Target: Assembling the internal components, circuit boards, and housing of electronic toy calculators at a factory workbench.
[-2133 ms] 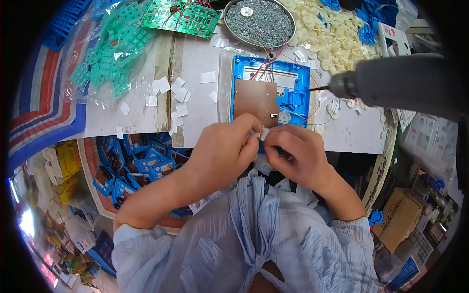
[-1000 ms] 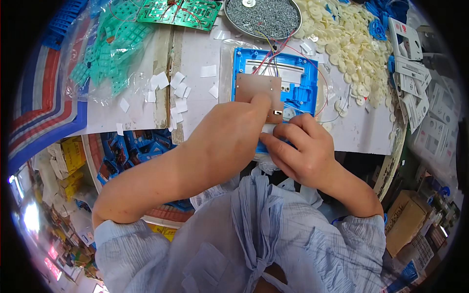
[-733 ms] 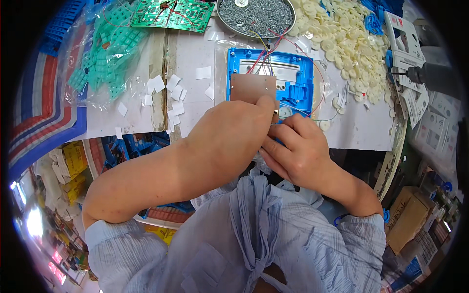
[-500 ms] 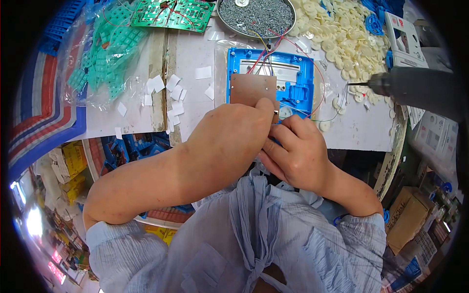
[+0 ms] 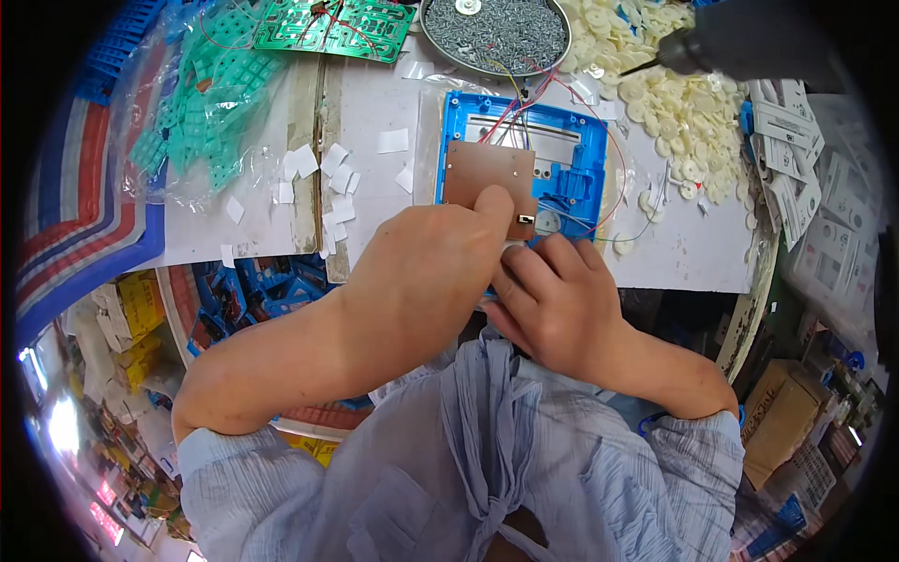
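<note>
A brown circuit board [image 5: 473,170] lies over the left part of a blue plastic housing [image 5: 588,140]. My left hand [image 5: 426,258] is closed on the board's lower edge, its thumb pressed on the brown face and its other fingers out of sight. Near the board's lower right corner sits a small slide switch [image 5: 526,220]. My right hand [image 5: 567,304] is just below that corner, fingers curled in; whatever they grip is hidden. Thin coloured wires [image 5: 510,117] run from the housing past the board's top edge. A pale round disc [image 5: 547,223] shows beside the switch.
A dark power screwdriver [image 5: 688,51] hangs at upper right, over a heap of cream plastic wheels [image 5: 646,94]. A round tray of screws [image 5: 496,66] stands behind the housing. Green circuit boards [image 5: 342,28], bagged teal parts [image 5: 211,112] and white paper slips [image 5: 332,159] lie to the left.
The screwdriver has swung up and away from the housing's right side. My left hand has shifted slightly left, baring the slide switch, and my right hand has dropped a little.
</note>
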A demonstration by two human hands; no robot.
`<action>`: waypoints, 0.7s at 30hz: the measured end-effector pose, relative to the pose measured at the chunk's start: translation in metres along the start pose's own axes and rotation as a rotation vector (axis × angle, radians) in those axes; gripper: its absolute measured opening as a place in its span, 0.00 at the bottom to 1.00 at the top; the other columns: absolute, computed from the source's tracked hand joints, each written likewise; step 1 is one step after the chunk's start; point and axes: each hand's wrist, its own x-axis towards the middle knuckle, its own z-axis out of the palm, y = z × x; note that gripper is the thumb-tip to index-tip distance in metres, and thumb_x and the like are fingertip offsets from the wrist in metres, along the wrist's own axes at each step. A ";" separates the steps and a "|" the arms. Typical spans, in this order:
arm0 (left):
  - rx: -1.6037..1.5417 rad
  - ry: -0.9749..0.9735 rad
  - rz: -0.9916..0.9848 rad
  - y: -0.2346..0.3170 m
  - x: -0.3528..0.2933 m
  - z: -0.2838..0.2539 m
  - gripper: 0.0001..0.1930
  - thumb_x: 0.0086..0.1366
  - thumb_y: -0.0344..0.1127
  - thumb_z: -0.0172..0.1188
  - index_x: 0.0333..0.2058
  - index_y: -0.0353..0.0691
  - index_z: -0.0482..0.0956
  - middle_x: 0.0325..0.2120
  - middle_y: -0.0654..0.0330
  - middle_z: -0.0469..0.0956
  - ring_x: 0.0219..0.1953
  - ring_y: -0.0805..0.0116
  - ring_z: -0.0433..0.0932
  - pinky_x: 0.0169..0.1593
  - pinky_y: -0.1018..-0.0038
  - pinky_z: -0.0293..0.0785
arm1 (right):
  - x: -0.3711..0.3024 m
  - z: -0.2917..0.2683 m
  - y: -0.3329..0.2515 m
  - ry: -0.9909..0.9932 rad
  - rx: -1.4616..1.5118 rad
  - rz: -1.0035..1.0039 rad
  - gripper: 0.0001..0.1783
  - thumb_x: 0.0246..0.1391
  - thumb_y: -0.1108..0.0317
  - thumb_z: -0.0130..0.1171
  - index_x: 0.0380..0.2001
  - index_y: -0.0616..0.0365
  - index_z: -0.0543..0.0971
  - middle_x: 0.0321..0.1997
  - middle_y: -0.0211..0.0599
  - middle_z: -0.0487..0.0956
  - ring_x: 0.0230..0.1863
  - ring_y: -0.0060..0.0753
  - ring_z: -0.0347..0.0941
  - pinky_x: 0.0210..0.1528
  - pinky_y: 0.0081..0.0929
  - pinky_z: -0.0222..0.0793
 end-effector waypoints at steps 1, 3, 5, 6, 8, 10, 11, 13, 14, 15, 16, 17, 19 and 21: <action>0.003 0.006 -0.015 -0.001 -0.002 0.000 0.18 0.49 0.20 0.63 0.36 0.33 0.65 0.21 0.47 0.77 0.28 0.44 0.80 0.30 0.57 0.75 | 0.001 -0.001 -0.002 -0.006 0.009 0.008 0.29 0.43 0.60 0.68 0.49 0.62 0.80 0.38 0.29 0.73 0.39 0.32 0.67 0.37 0.31 0.60; -0.031 0.057 -0.014 -0.006 -0.007 0.002 0.16 0.51 0.19 0.61 0.36 0.34 0.64 0.21 0.47 0.76 0.28 0.43 0.79 0.29 0.56 0.74 | 0.004 -0.002 -0.007 -0.018 0.028 0.024 0.29 0.43 0.60 0.68 0.50 0.63 0.79 0.38 0.30 0.73 0.40 0.31 0.67 0.37 0.30 0.60; -0.104 0.147 0.016 -0.014 -0.012 0.007 0.14 0.53 0.19 0.59 0.36 0.34 0.64 0.22 0.46 0.76 0.28 0.43 0.79 0.29 0.55 0.73 | 0.005 -0.002 -0.009 -0.011 0.026 0.037 0.30 0.43 0.61 0.68 0.51 0.63 0.79 0.38 0.31 0.73 0.40 0.31 0.68 0.37 0.30 0.60; -0.127 0.149 -0.009 -0.014 -0.013 0.007 0.14 0.53 0.19 0.58 0.36 0.35 0.64 0.22 0.46 0.75 0.28 0.42 0.78 0.29 0.54 0.72 | 0.005 -0.001 -0.009 -0.007 0.025 0.044 0.30 0.43 0.61 0.68 0.51 0.63 0.78 0.38 0.31 0.73 0.40 0.31 0.68 0.37 0.30 0.60; -0.177 0.155 -0.056 -0.011 -0.016 0.006 0.13 0.54 0.19 0.56 0.36 0.36 0.64 0.22 0.46 0.75 0.28 0.42 0.78 0.29 0.54 0.71 | 0.005 -0.001 -0.009 -0.005 0.036 0.041 0.31 0.43 0.61 0.68 0.52 0.63 0.78 0.38 0.31 0.73 0.40 0.31 0.68 0.38 0.30 0.61; -0.178 0.171 -0.063 -0.010 -0.018 0.007 0.12 0.54 0.19 0.56 0.36 0.36 0.65 0.22 0.46 0.75 0.27 0.41 0.77 0.29 0.54 0.71 | 0.004 -0.002 -0.007 -0.003 0.055 0.036 0.31 0.43 0.62 0.68 0.52 0.63 0.78 0.38 0.31 0.72 0.40 0.31 0.68 0.38 0.30 0.61; -0.179 0.180 -0.067 -0.010 -0.018 0.008 0.12 0.54 0.19 0.57 0.35 0.37 0.65 0.22 0.47 0.74 0.27 0.41 0.77 0.29 0.54 0.71 | 0.004 -0.002 -0.006 -0.002 0.069 0.032 0.31 0.43 0.62 0.68 0.52 0.63 0.78 0.38 0.31 0.72 0.40 0.31 0.68 0.38 0.30 0.61; -0.087 0.195 -0.027 -0.013 -0.018 0.013 0.13 0.54 0.20 0.58 0.35 0.38 0.65 0.21 0.49 0.74 0.26 0.44 0.78 0.28 0.57 0.72 | 0.002 -0.003 -0.004 -0.001 0.082 0.023 0.31 0.42 0.62 0.68 0.52 0.63 0.78 0.37 0.31 0.72 0.40 0.31 0.68 0.38 0.30 0.62; -0.040 0.202 -0.008 -0.014 -0.018 0.014 0.13 0.53 0.20 0.58 0.35 0.38 0.65 0.21 0.50 0.74 0.25 0.45 0.78 0.27 0.58 0.73 | 0.001 -0.003 -0.004 -0.001 0.082 0.019 0.31 0.42 0.62 0.68 0.52 0.63 0.78 0.37 0.31 0.72 0.40 0.31 0.68 0.38 0.30 0.62; 0.011 0.177 -0.012 -0.012 -0.017 0.014 0.13 0.53 0.20 0.59 0.35 0.38 0.65 0.21 0.51 0.74 0.25 0.48 0.79 0.27 0.60 0.73 | 0.001 -0.003 -0.004 -0.001 0.082 0.014 0.31 0.42 0.63 0.68 0.52 0.63 0.78 0.37 0.30 0.71 0.40 0.31 0.68 0.38 0.30 0.62; 0.063 0.149 -0.015 -0.010 -0.016 0.012 0.14 0.53 0.21 0.59 0.35 0.39 0.65 0.21 0.52 0.74 0.25 0.50 0.79 0.26 0.62 0.74 | 0.001 -0.003 -0.004 -0.003 0.082 0.016 0.31 0.42 0.63 0.68 0.52 0.63 0.78 0.37 0.31 0.71 0.40 0.31 0.68 0.38 0.30 0.62; 0.115 0.122 -0.018 -0.008 -0.015 0.010 0.14 0.52 0.21 0.60 0.35 0.39 0.66 0.22 0.53 0.74 0.24 0.52 0.80 0.25 0.64 0.74 | 0.002 -0.004 -0.003 -0.005 0.081 0.017 0.31 0.42 0.63 0.68 0.52 0.63 0.78 0.37 0.31 0.71 0.40 0.31 0.68 0.38 0.29 0.63; 0.152 0.101 0.010 -0.005 -0.011 0.005 0.15 0.51 0.21 0.61 0.35 0.39 0.65 0.22 0.54 0.75 0.24 0.56 0.80 0.24 0.66 0.74 | 0.003 -0.004 -0.003 -0.012 0.073 0.023 0.31 0.42 0.63 0.67 0.52 0.64 0.78 0.36 0.31 0.71 0.40 0.31 0.68 0.37 0.29 0.63; 0.166 0.087 0.022 -0.005 -0.010 0.004 0.15 0.51 0.21 0.61 0.35 0.39 0.65 0.21 0.54 0.75 0.24 0.56 0.80 0.24 0.67 0.74 | 0.005 -0.004 -0.004 -0.024 0.058 0.031 0.30 0.43 0.64 0.66 0.52 0.64 0.78 0.36 0.31 0.71 0.39 0.31 0.68 0.37 0.29 0.63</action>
